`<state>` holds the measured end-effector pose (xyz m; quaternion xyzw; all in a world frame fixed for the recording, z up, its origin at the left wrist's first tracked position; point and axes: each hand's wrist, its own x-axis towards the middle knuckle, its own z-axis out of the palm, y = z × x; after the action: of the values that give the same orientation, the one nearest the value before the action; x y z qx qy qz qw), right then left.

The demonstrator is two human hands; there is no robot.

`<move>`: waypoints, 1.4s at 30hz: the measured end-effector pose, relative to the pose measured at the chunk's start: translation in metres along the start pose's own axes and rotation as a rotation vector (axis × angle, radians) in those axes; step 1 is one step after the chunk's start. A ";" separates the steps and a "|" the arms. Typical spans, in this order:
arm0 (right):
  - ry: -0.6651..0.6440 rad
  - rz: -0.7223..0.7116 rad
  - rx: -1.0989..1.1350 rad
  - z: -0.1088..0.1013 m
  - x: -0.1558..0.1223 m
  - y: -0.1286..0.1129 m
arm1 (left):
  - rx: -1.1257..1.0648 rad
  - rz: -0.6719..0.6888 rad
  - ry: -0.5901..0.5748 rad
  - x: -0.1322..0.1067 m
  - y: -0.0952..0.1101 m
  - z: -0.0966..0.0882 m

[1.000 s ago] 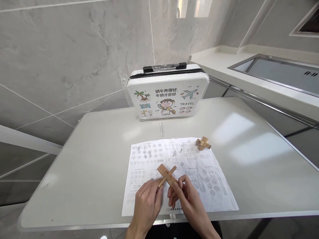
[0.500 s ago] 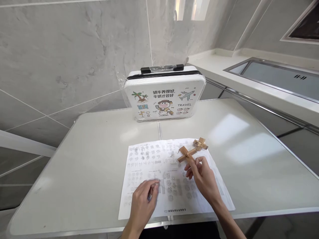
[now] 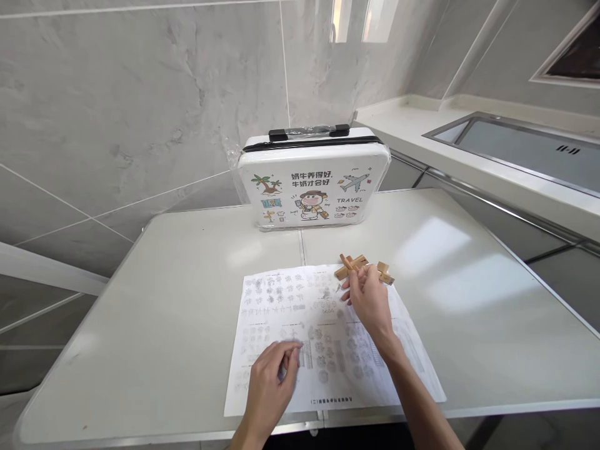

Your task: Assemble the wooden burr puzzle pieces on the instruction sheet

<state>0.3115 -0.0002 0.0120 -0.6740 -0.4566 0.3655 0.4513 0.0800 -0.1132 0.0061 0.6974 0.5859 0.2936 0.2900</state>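
In the head view, my right hand (image 3: 370,300) is closed, its fingertips pinching a wooden interlocking-block puzzle (image 3: 350,265) over the far edge of a printed sheet (image 3: 276,315). Crossed, notched wooden bars make up this piece; my fingers cover part of it. Just right of it lies a second small wooden block cluster (image 3: 386,274), partly hidden by my right hand. My left hand (image 3: 274,378) rests on the near left part of the sheet. Its fingers are loosely bent, a gap shows between thumb and index finger, and nothing is visible in it.
A white suitcase (image 3: 314,187) with cartoon prints, a black handle and clear plastic wrap stands at the back of the pale table (image 3: 164,312). Behind it rises a grey tiled wall (image 3: 140,94). A counter with a sink (image 3: 515,147) runs along the right.
My right hand has moved away from me with the wooden puzzle, which is now turned differently and nearer the other block cluster. My left hand has stayed in place.
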 end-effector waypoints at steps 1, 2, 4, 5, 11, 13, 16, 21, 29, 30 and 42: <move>-0.003 -0.002 -0.017 0.001 0.003 0.000 | -0.001 0.004 0.001 0.000 0.000 0.000; -0.005 -0.002 -0.039 0.002 0.006 0.000 | -0.002 0.005 0.003 0.000 -0.001 0.000; -0.006 -0.001 -0.086 0.004 0.010 -0.001 | -0.010 0.004 0.003 0.000 -0.001 0.000; -0.005 -0.003 -0.108 0.005 0.011 -0.002 | -0.016 0.002 0.002 0.000 -0.002 0.000; -0.023 -0.007 -0.153 0.000 -0.013 -0.009 | -0.016 0.020 0.011 0.000 -0.005 0.002; -0.076 -0.002 -0.128 -0.007 -0.032 -0.006 | -0.013 0.025 0.016 0.000 -0.006 0.002; -0.162 0.045 -0.062 -0.019 -0.062 0.008 | -0.018 0.011 0.002 0.000 -0.007 0.000; -0.129 0.123 -0.014 -0.034 -0.089 0.036 | -0.031 -0.046 -0.045 0.010 -0.004 -0.004; -0.181 0.074 0.006 -0.036 -0.087 0.053 | 0.004 -0.108 -0.041 0.026 -0.011 -0.013; -0.186 0.075 0.006 -0.036 -0.087 0.055 | 0.007 -0.119 -0.032 0.027 -0.013 -0.016; -0.148 0.056 0.014 -0.035 -0.089 0.057 | -0.081 -0.300 0.168 0.038 -0.036 -0.049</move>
<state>0.3310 -0.1036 -0.0228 -0.6544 -0.4671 0.4299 0.4108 0.0250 -0.0673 0.0142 0.5628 0.6933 0.3278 0.3086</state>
